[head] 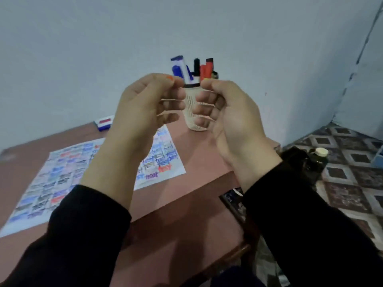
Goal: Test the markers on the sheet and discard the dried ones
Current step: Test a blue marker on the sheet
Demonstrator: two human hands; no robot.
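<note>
Head camera has both hands up in front of the cup, and it's all a little smeared. The left hand (149, 100) is curled, thumb and forefinger pinching a small orange piece (170, 78). It could be a marker's end or its cap; it's too blurred to call. The right hand (224, 109) is balled up just beside it, with a sliver of orange peeping from the top of the fist. Whether it grips the other half, I cannot tell. There's a narrow gap between the two hands, and nothing visibly bridges it.

Right behind the knuckles stands the cup (194, 121), near the far right corner of the table (186, 224), with blue, black and red markers (207, 69) sticking up out of it. The sheet (62, 179) lies along the left side, crammed with scribbled "test" words. A blue-and-white block (103, 122) sits at the far edge.

This looks to me like a cap being worked, and here's the danger. If it gives with a jerk, a hand could shoot back into that cup and tip it, spilling the markers across the table. A loose cap could also skip off the right edge onto the patterned floor (342, 183), where it would be hard to spot. And with the sheet this crowded, a faint stroke may get lost among old ink, so a dried marker could pass as good.
</note>
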